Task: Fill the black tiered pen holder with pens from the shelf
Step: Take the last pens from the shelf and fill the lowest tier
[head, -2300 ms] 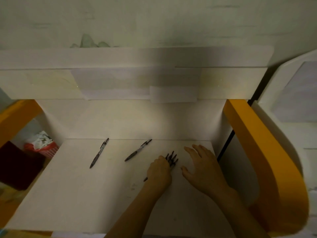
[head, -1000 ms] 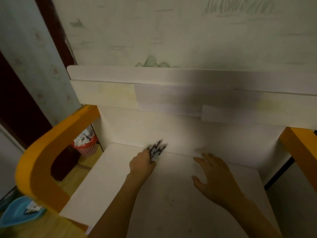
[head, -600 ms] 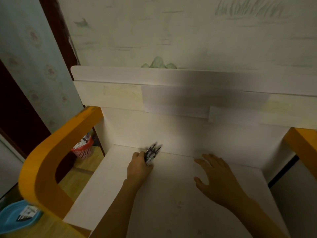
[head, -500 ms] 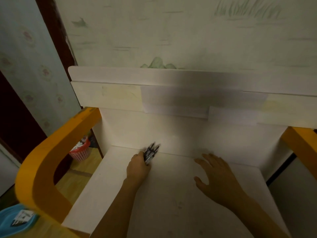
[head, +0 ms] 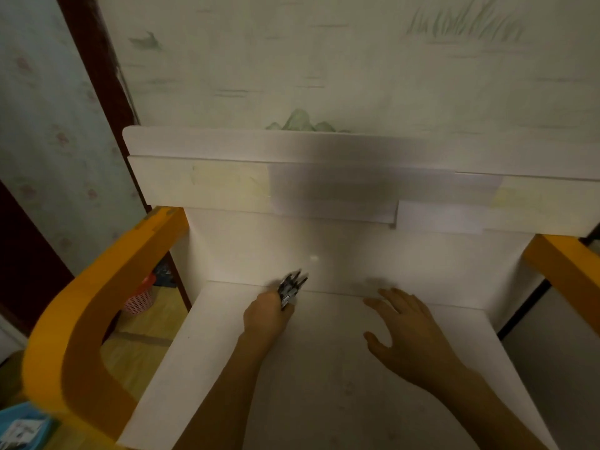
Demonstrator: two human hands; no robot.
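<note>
Several pens (head: pixel 291 286), dark and blurred, bunched together in the left hand (head: pixel 265 319). Exact count not readable. Fingers curled round the lower ends of the barrels in a closed grip; upper ends fanning out beyond the knuckles, up and slightly to the right, toward the back panel of the shelf (head: pixel 324 401). Long axis of the bundle roughly away from the body, tilted a little rightward. Bundle positioned near the rear edge of the white shelf board, close to where board meets back panel; touching the board or lifted just off it, not possible to say.

Right hand (head: pixel 404 332) well apart to the right, palm down, fingers spread and straight, holding nothing; flat on the board or hovering just over it, also not clear. Of the two, left hand obviously the carrying one, already wrapped round the load.

No loose pens visible elsewhere on the board. Black tiered pen holder nowhere in view, so direction of delivery not readable from here. Judged next: carrying the bundle off the shelf to wherever the holder stands, then feeding pens in end first, hence the usefulness of barrels already aligned.

Further out: orange curved side rail (head: pixel 97 306) on the left, a pink basket (head: pixel 140 298) on the floor beyond it, pale painted wall (head: pixel 324 60) behind.
</note>
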